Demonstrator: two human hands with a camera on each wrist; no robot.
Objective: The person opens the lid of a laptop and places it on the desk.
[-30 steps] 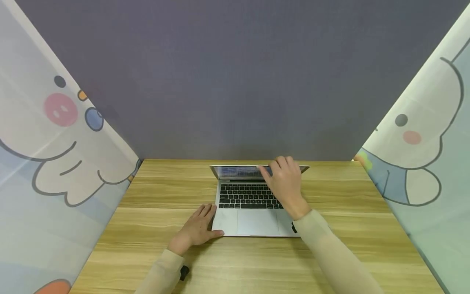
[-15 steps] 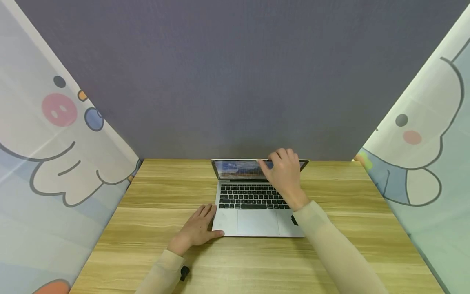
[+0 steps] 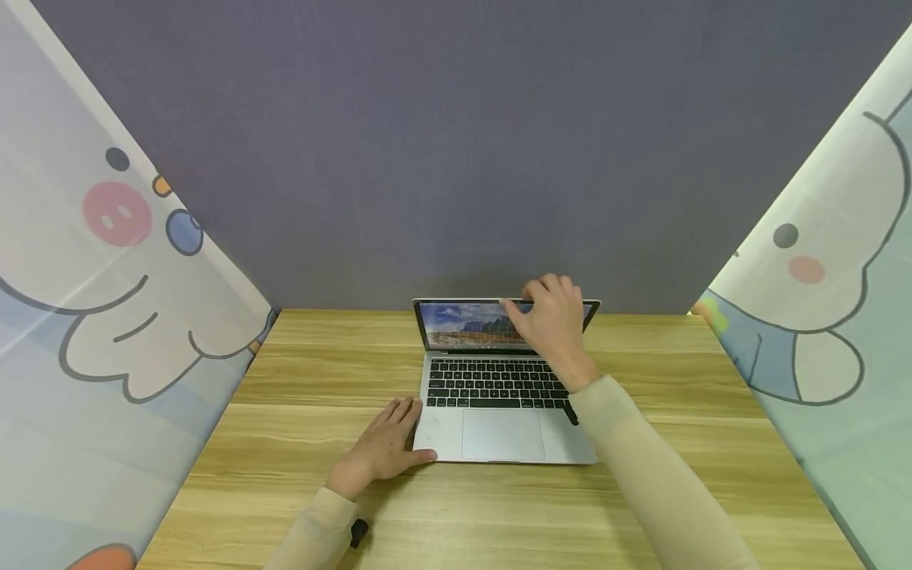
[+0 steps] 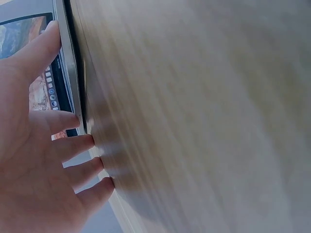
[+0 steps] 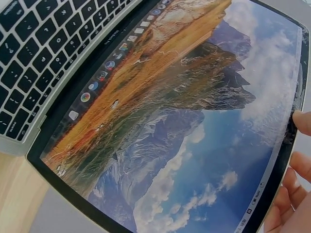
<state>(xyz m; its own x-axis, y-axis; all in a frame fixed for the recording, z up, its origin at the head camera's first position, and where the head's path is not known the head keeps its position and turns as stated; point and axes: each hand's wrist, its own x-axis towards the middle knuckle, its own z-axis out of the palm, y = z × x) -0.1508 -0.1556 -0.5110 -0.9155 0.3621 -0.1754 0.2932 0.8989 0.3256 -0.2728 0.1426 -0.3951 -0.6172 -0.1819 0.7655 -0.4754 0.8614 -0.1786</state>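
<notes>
A silver laptop (image 3: 502,435) lies unfolded on the wooden table, its lid tilted up at the back. The lit screen (image 5: 170,116) shows a mountain wallpaper and a row of icons. My right hand (image 3: 556,328) pinches the lid's top edge, right of its middle; in the right wrist view the thumb (image 5: 303,122) is on the screen side and the other fingers are at the back of the lid. At the laptop's front left corner rests my left hand (image 3: 385,443), fingers extended along the side and thumb at the front edge. The right arm hides part of the base's right side.
A grey panel (image 3: 456,158) stands behind the table (image 3: 299,372), close behind the lid. Cartoon-printed curtains (image 3: 93,317) flank the left side and the right. A small black piece (image 3: 359,532) is at the left cuff.
My right hand has moved up and back with the lid, so the screen now stands more upright and shows more of its picture. The left hand has stayed at the corner.
</notes>
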